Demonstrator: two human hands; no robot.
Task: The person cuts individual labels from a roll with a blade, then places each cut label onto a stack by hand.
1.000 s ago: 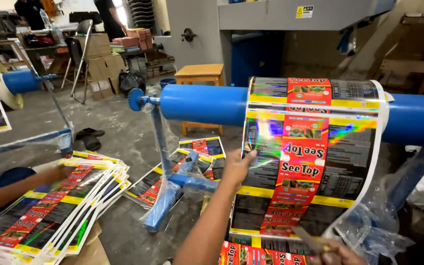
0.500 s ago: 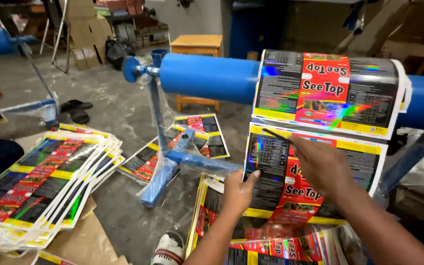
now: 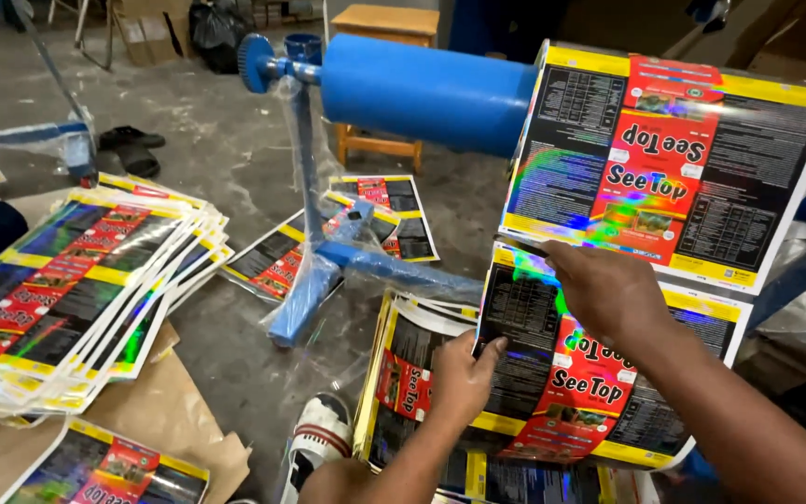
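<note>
Glossy film sheet (image 3: 552,373) — left hand (image 3: 459,378) pinches left edge, right hand (image 3: 608,294) flat, fingers spread.

The printed film (image 3: 599,373) under the right hand (image 3: 608,297) and pinched at its edge by the left hand (image 3: 459,378) is thin glossy plastic, smooth, with a rainbow sheen where light strikes it. Above the right hand the same shiny film wraps a blue roller (image 3: 422,89) that looks like smooth matt plastic. Left of the left hand, the blue stand (image 3: 305,187) reads as painted metal, partly wrapped in clear crinkled plastic. Farther left, the stack of cut sheets (image 3: 76,280) is equally glossy, lying on matt brown cardboard (image 3: 160,420). The floor (image 3: 207,149) is rough, dull concrete. Beyond the roller stands a stool (image 3: 389,23) of plain unvarnished wood.
</note>
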